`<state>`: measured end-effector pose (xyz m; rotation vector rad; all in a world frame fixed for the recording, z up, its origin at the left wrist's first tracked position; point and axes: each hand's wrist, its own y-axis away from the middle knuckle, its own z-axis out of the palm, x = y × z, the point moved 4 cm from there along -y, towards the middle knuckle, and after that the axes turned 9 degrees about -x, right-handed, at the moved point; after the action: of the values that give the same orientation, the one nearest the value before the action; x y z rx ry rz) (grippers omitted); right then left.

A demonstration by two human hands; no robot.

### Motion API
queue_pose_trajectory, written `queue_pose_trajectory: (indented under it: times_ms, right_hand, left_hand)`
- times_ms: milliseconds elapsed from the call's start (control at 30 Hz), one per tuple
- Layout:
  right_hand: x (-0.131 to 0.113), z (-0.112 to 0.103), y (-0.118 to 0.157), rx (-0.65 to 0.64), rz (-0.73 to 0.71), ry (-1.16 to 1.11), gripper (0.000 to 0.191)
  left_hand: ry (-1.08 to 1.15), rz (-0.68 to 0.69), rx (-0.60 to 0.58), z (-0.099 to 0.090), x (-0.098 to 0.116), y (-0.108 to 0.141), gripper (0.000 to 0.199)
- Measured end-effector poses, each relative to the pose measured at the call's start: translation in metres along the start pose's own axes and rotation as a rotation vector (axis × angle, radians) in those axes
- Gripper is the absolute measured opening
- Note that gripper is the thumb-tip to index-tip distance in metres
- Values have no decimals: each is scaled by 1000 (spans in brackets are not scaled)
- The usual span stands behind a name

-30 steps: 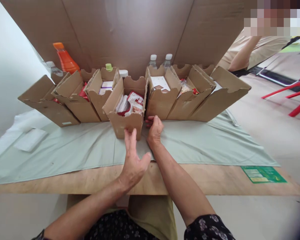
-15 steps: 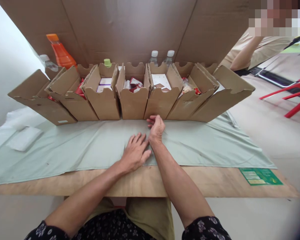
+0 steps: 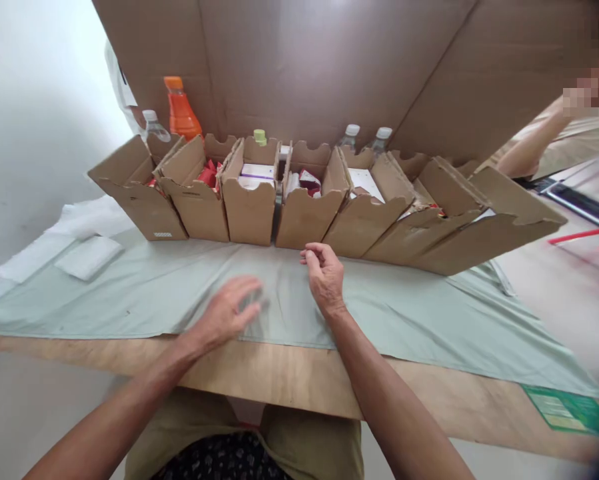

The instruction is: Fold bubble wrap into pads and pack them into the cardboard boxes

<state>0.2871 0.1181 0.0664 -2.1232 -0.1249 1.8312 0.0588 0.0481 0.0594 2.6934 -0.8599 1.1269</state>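
My left hand (image 3: 232, 308), a little blurred, is over the pale green cloth (image 3: 179, 287) with thumb and fingers apart and nothing between them. Further right, my right hand (image 3: 325, 272) rests near the foot of the middle cardboard box (image 3: 304, 220), its fingers curled with the thumb against them. Whatever the right fingers may hold is too small or hidden to make out. Several open boxes stand in a row behind both hands. Red packets (image 3: 209, 175) lie in one, white cartons (image 3: 256, 175) in another, and a dark red packet (image 3: 309, 181) in the middle one.
A tall cardboard panel (image 3: 319, 67) rises behind the boxes. Between them stand an orange bottle (image 3: 183, 119) and clear bottles with white caps (image 3: 350, 137). White wrap (image 3: 89, 257) lies at the left. The wooden table edge (image 3: 289, 373) runs in front. Another person's arm (image 3: 534, 143) shows at the right.
The view has turned, so the boxes appear further right. My left hand has moved left, away from my right hand, and its fingers have lifted off the cloth.
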Motion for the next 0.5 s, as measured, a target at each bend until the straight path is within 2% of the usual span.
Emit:
queue_pose_trajectory:
  times_ms: [67,133,200,267,333,400,500]
  right_hand:
    - [-30,20,-3,-105,-74,46,34]
    - [-65,44,-15,-233,-162,209,48]
    - [-95,67,-35,-342,-213,486,63]
    - [-115,87,-60,-402,-178,771,68]
    - [-124,102,-81,-428,-112,974,56]
    - [-127,110,-91,-433,-74,1080,38]
    - [-129,108,-78,-417,-90,1107,27]
  left_hand:
    - [-126,-114,220,-17,-34,4,39]
    - [-161,-133,278,-17,-54,6,35]
    - [-158,-110,303,-11,-59,7,29]
    - [-158,-88,353,-7,-56,7,25]
    - [-160,-82,428,-9,-54,7,23]
    - [-161,-92,514,-15,-54,8,23]
    - [-150,-117,617,-27,-59,12,30]
